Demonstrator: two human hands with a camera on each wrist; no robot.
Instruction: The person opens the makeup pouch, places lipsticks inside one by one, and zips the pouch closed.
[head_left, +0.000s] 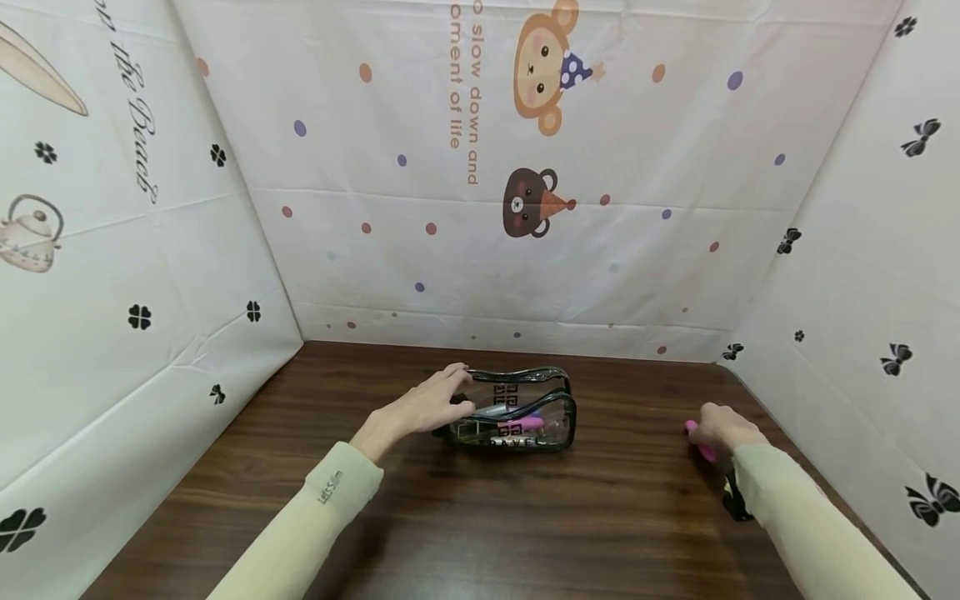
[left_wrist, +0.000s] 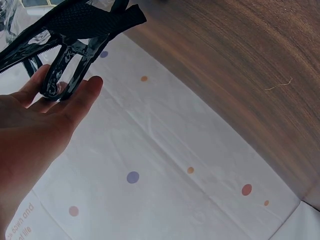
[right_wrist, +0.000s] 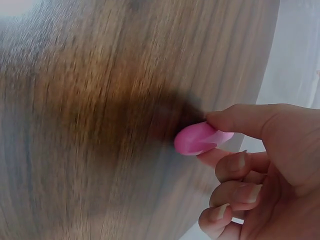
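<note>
A clear pouch (head_left: 555, 429) with black trim, a zipper and dark lettering stands on the brown table. Pens and a pink item (head_left: 525, 424) show through its wall. My left hand (head_left: 427, 404) holds the pouch at its left end, thumb in front and fingers at the top edge. In the left wrist view, fingertips (left_wrist: 92, 87) lie against the black-trimmed edge (left_wrist: 55, 87). Off to the right, my right hand (head_left: 723, 429) pinches a small, smooth pink object (right_wrist: 195, 139) between thumb and forefinger, low over the table. Its exact kind is partly hidden by the fingers.
The wood-grain table (head_left: 600, 517) is bounded by printed white cloth at the back (head_left: 420, 250), left (head_left: 187, 400) and right (head_left: 847, 400). The right hand is close to the right cloth. A dark item (head_left: 737, 498) sits at the right wrist.
</note>
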